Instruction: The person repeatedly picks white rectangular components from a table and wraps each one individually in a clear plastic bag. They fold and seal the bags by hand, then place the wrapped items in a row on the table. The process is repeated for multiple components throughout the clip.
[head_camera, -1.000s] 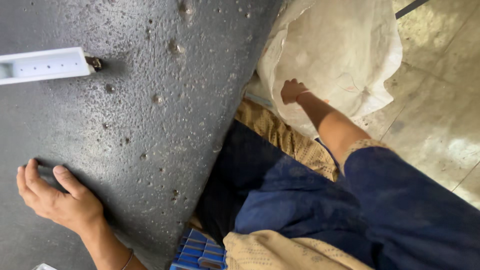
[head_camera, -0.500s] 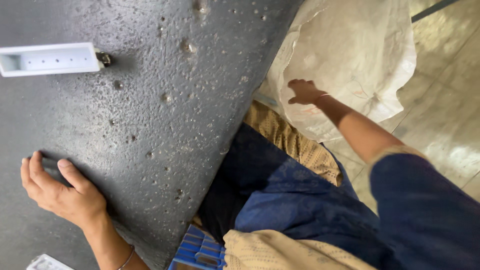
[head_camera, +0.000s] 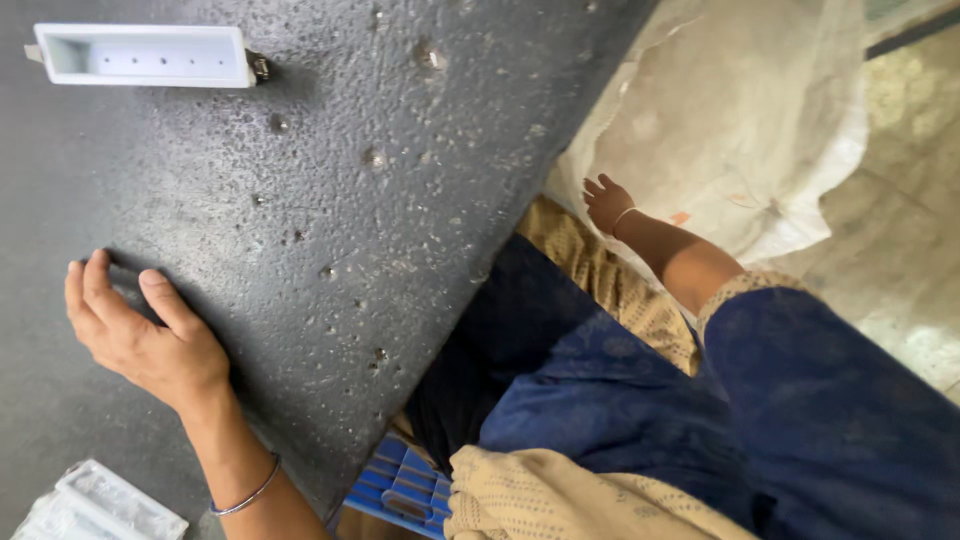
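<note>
Left hand: the left hand (head_camera: 140, 335) lies flat on the dark grey, pitted and speckled worktable (head_camera: 330, 200), fingers spread and closed on nothing; a thin metal bangle (head_camera: 245, 497) circles the wrist.
Right hand: the right hand (head_camera: 607, 203) reaches down beside the table toward the large off-white woven plastic sack (head_camera: 740, 130) on the floor, fingers loosely apart, holding nothing; whether the fingertips touch the sack cannot be told.
Sack position: it slumps on the pale stone floor (head_camera: 900, 250), just beside the table's edge, its mouth folded and rumpled.
Risk, reach: the body leans sideways with weight on the flat palm; a slip of that palm on the gritty surface could tip the balance.
Risk, sack: the limp cloth could slide away or collapse under an open-fingered grab.
Risk, table edge: the forearm passes near the table's corner and could scrape it.
In the way: the dark blue garment (head_camera: 640, 400) and tan patterned cloth (head_camera: 600, 280) hang between table and sack.
Around: a long white rectangular plastic trough (head_camera: 140, 55) sits well apart at the table's far side; clear plastic moulded trays (head_camera: 90, 505) lie near the left wrist; a blue plastic crate (head_camera: 400, 485) shows under the table.
</note>
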